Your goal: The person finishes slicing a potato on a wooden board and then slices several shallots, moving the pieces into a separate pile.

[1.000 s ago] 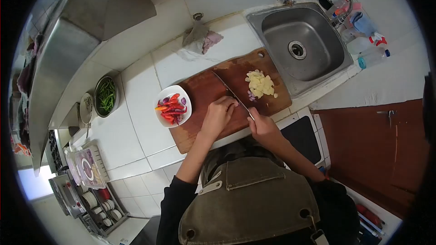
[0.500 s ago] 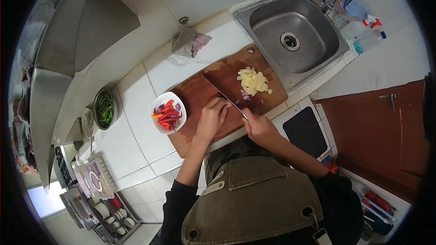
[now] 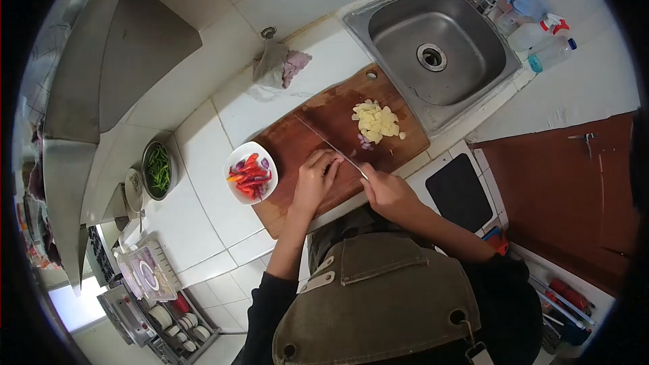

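One knife (image 3: 329,143) slants across the wooden board (image 3: 323,108), its blade reaching from the right hand (image 3: 384,189) toward the far edge; the right hand is closed round the handle, probably for firm control of the blade. Left hand (image 3: 314,176) rests just beside the blade, fingers bent and drawn together rather than spread; a small pinkish piece seems to show at its fingertips, though whether it is pinched or only touched I cannot tell; the bend presumably keeps the tips back from the edge.

Beyond the blade, on the sink side, lie pale slices (image 3: 376,122) in a loose heap with a few purple bits (image 3: 366,142) beside them, likely set there to leave cutting room; at the board's opposite end sits a white bowl (image 3: 233,159) of red chillies (image 3: 251,177), within the left hand's reach.

Farther out, the steel sink (image 3: 399,20) adjoins the board; a cloth (image 3: 272,67) hangs by the wall; green chillies (image 3: 159,169) fill a metal bowl (image 3: 173,177), well apart from the hands.
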Tool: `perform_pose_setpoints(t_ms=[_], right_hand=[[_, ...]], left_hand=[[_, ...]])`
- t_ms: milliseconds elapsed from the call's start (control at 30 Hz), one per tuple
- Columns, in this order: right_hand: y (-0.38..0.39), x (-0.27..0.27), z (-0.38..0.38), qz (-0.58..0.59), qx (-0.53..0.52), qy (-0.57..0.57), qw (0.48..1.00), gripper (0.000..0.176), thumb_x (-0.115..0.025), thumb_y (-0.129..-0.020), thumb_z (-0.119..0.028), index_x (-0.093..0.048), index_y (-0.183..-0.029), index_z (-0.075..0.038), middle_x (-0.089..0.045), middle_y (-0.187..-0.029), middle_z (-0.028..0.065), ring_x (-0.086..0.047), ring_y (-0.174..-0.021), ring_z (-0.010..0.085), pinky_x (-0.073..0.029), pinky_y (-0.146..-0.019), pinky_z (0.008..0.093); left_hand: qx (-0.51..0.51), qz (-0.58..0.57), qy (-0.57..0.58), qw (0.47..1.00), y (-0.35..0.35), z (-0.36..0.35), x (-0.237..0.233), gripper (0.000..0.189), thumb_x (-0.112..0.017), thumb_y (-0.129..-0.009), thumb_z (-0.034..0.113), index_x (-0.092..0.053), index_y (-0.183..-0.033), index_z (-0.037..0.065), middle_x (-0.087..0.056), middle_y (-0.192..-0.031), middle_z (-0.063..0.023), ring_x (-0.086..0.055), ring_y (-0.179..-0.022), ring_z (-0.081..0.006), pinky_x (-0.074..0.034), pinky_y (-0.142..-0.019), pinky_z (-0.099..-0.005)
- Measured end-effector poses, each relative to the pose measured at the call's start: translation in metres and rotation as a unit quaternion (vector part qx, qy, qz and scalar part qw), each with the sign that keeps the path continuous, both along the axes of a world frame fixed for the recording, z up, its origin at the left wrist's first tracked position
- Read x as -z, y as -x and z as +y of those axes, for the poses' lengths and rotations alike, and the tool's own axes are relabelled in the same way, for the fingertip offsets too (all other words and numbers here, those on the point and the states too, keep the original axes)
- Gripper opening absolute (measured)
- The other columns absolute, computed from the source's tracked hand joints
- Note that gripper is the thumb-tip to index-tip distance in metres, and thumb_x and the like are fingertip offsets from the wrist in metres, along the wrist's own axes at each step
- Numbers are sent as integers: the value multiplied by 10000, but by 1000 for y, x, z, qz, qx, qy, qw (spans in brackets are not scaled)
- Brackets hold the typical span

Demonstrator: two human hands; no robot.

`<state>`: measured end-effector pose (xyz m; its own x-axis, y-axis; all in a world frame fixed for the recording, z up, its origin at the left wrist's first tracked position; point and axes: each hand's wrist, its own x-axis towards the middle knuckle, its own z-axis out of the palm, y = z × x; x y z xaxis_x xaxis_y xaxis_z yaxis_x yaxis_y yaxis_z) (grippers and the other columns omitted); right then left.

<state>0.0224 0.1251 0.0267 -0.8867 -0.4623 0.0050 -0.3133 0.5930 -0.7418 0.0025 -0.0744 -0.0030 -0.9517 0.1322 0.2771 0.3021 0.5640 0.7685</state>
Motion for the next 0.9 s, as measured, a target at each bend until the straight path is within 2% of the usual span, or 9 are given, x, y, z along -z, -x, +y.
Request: perform_pose_setpoints(t_ms=[100,400,567,767,900], right_hand=[[-9,3,3,35,11,25,999,233,-548,-939,-79,-461,-1150,-37,-608,-736,215,-614,-689,434,-484,-585,514],[-3,7,-3,-17,9,-10,1000,244,-547,-937,-68,-452,-1162,-54,-612,-761,219,-614,-699,446,-484,-590,523],[-14,6,2,50,21,26,998,194,-537,-951,-103,-455,-1115,-39,-611,-711,213,-626,-668,417,-499,-574,509],[5,14,-10,-13,6,5,1000,193,-524,-953,-90,-442,-1119,-39,-610,-711,223,-625,-688,430,-485,-580,521],[2,-2,-4,-8,3,24,1000,182,-520,-953,-86,-438,-1110,-40,-603,-708,227,-622,-681,430,-473,-575,523]], left_hand=[[-5,1,8,1000,-1,0,0,90,-689,-846,0,-690,-935,-10,-685,-923,-144,-674,-855,-317,-551,-752,-380],[-1,12,2,1000,0,-2,7,88,-711,-836,2,-699,-922,-8,-695,-927,-150,-688,-830,-295,-551,-741,-354],[-3,-4,-9,1000,-2,-1,4,70,-684,-853,4,-681,-921,-13,-684,-929,-142,-672,-854,-318,-552,-756,-378],[6,14,-3,1000,0,-2,9,86,-692,-846,-3,-682,-931,-14,-687,-933,-148,-678,-848,-310,-552,-747,-367],[-3,4,-6,1000,-1,0,5,85,-700,-841,-3,-685,-924,-17,-692,-929,-150,-688,-844,-297,-555,-740,-355]])
